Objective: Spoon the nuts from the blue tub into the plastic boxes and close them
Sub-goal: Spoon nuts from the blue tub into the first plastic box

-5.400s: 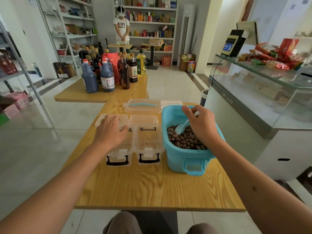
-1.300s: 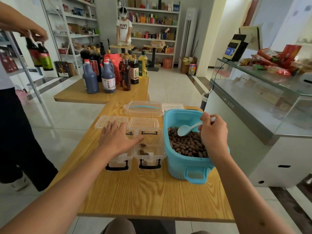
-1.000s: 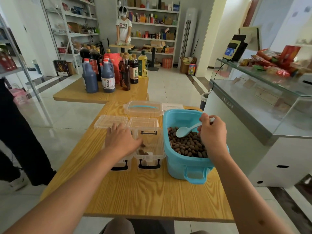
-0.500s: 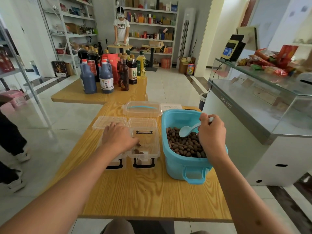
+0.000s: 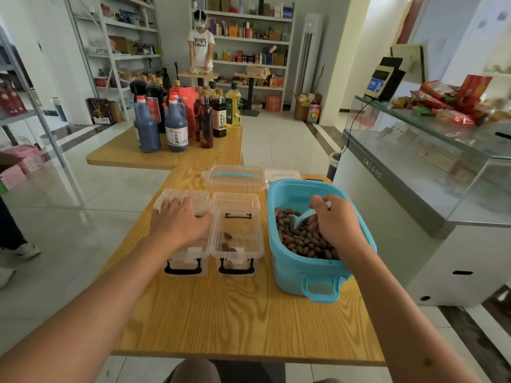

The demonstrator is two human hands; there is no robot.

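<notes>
Two clear plastic boxes (image 5: 237, 236) sit side by side on the wood-grain worktop (image 5: 249, 322) — the right one holds a few brown nuts. The left hand (image 5: 179, 225) rests flat, fingers relaxed, on the left box. The right hand (image 5: 336, 226) grips a pale spoon (image 5: 302, 217) inside the blue tub (image 5: 298, 269) of glossy oval nuts (image 5: 301, 241).

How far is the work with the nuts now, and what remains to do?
Early stage. Done: a few nuts lie in the right box. In hand: the right hand dips the spoon into the nuts in the blue tub, while the left hand rests on the left box. Left: most of the filling, and both lids are open.
</notes>
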